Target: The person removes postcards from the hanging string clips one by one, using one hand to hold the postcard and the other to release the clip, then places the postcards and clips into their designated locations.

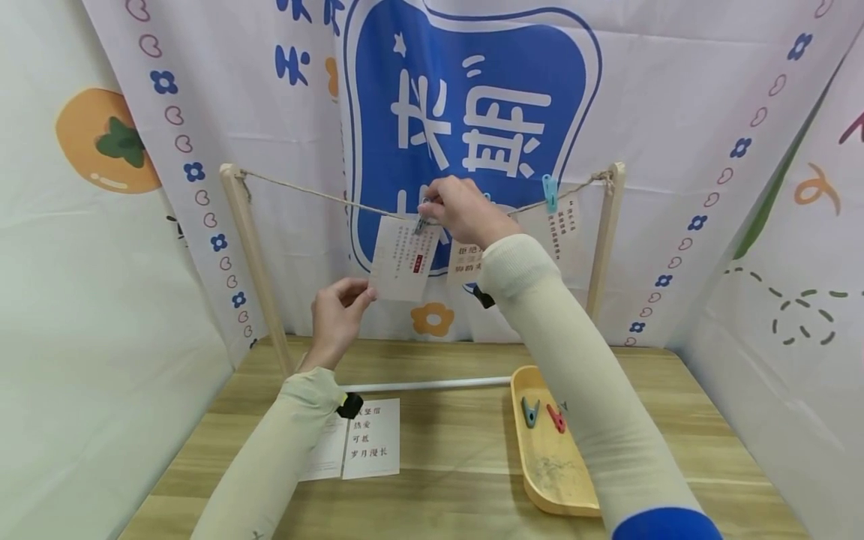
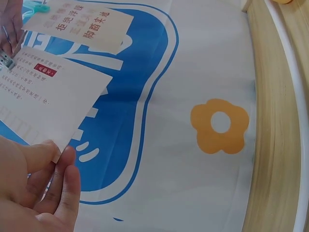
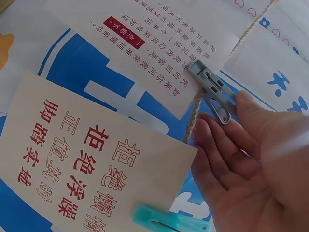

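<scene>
A white printed card with a small red block hangs at a twine line. My left hand pinches its lower left corner between thumb and fingers, as the left wrist view shows. At the card's top edge my right hand holds a grey clothespin by its handles, the thumb on one side. The clothespin's jaws lie over the card and the twine. Beside it hangs a cream card with red lettering, clipped by a teal clothespin. Farther right another card hangs below a light blue clothespin.
Two wooden posts carry the twine before a printed cloth. On the table, a yellow tray contains a dark grey clothespin and a red one. Cards lie near the left forearm, with a white rod behind.
</scene>
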The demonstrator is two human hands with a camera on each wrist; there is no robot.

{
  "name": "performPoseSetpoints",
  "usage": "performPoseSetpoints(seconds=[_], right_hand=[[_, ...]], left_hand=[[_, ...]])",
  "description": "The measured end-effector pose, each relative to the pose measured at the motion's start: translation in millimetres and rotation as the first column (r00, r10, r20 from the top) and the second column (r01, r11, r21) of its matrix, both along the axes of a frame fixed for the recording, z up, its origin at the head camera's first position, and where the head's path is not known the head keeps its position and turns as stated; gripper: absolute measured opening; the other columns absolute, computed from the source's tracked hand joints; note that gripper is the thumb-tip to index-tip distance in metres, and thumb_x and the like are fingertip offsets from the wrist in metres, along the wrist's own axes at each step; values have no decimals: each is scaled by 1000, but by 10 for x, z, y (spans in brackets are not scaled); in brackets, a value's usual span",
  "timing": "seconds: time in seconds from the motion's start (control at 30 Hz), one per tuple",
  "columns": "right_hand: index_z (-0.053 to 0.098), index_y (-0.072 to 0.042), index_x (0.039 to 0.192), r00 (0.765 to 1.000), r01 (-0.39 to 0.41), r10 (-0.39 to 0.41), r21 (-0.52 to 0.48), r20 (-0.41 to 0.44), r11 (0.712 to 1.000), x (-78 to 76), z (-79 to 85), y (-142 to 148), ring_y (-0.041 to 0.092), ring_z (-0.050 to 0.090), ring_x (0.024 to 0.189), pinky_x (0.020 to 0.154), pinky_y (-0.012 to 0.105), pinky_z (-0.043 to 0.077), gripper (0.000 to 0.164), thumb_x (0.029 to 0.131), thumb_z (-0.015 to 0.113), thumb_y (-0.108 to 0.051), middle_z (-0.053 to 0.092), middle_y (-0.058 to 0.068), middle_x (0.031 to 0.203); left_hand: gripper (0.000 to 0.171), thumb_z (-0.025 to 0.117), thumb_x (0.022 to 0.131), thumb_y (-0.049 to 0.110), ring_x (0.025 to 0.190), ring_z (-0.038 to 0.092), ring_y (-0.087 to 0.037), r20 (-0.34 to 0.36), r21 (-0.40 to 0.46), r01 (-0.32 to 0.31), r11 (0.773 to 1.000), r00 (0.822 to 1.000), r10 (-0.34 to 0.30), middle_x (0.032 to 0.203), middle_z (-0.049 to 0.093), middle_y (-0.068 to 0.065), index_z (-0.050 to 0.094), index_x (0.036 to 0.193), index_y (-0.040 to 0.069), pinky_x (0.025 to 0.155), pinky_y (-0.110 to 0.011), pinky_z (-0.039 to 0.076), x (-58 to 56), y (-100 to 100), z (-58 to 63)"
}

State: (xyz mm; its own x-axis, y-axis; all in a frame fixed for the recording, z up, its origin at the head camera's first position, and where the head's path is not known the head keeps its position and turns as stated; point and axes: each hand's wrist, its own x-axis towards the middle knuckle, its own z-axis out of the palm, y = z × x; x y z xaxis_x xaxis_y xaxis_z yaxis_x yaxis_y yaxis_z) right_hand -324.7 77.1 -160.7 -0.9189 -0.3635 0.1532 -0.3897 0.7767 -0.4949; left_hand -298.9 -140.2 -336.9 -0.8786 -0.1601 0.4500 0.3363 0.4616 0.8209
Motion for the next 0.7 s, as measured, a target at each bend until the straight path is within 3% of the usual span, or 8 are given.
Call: performPoseSetpoints(seconds=[0.37,0.7], right_hand=[[59,-17,122,998,61,-61,-50,-1,997,41,10,-7,17,59,101,70,25,52,27,100,51,-29,62,-2,119],[67,-13,109,992,34,-49,-123,-117,992,34,-33,35,16,60,95,72,24,54,19,97,58,-25,65,-1,111]], left_hand=[[18,71,89,21,87,67,-16,-13,14,3,1000,1000,-3,96,75,-6,72,103,11,71,-14,52,-11,28,-1],[18,72,88,20,86,67,-16,-18,20,-4,1000,1000,4,95,75,-8,72,102,9,70,-12,51,-2,39,16]])
